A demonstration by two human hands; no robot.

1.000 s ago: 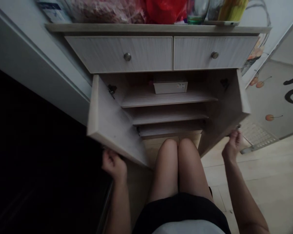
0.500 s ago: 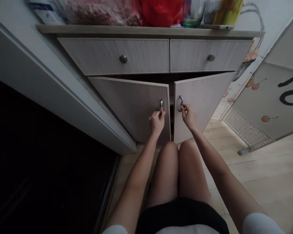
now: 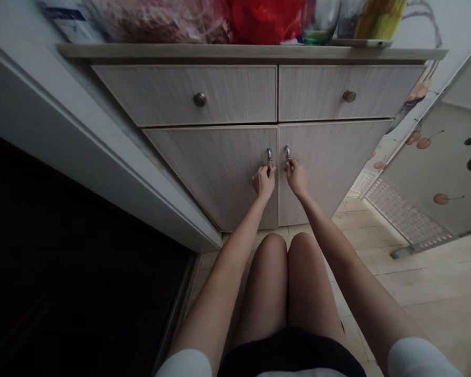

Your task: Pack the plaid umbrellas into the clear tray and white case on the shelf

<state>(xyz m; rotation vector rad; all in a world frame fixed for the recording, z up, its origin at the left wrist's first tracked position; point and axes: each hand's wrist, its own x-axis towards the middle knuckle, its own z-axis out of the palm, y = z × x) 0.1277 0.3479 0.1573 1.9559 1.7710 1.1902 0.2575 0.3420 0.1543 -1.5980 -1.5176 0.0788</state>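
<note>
A person seen through my remote link wears a pale top whose short white left sleeve point(image 3: 186, 363) and matching right sleeve point(image 3: 419, 358) end in plain, rounded edges around the arms point(image 3: 233, 256). A black lower garment point(image 3: 290, 351), shorts or a skirt, I cannot tell which, stops above bare, rounded knees point(image 3: 275, 246). The left hand point(image 3: 264, 183) and right hand point(image 3: 298, 180) are bare, and a pale strip of cloth point(image 3: 302, 373) shows at my picture's lower edge.

Two drawers point(image 3: 237, 97), two knobs point(image 3: 200, 99), two doors point(image 3: 215, 167), two metal handles point(image 3: 269, 153), two hands point(image 3: 264, 182).
</note>
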